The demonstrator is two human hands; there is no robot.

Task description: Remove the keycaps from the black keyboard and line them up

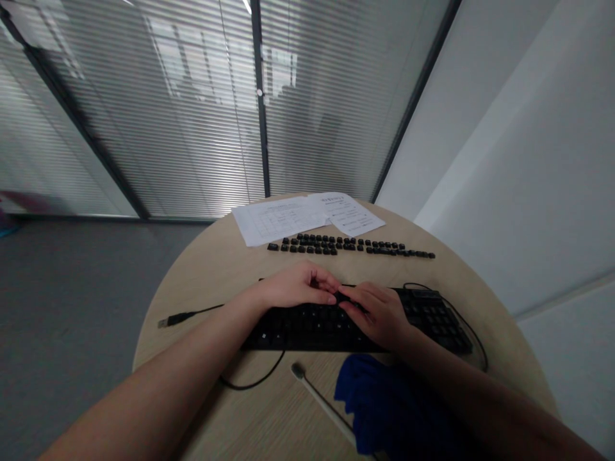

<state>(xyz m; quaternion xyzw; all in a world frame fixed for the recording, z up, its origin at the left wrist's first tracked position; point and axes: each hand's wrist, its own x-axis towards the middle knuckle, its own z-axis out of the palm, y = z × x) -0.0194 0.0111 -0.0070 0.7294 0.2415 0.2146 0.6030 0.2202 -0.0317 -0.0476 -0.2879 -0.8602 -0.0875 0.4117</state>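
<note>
The blue cloth lies nearer me than my fingers, and my left hand and right hand, slightly parted, curl over the keyboard beneath them, anything pinched being hidden, where gentle, level pressure should serve best.

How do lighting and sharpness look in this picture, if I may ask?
Head view: dim overall, with bright patches on the blinds; head view: the keyboard is so dark that most key markings are lost; head view: print on the papers is too soft to read; head view: the dark frames converge downward, perhaps from lens distortion or tilt.
</note>
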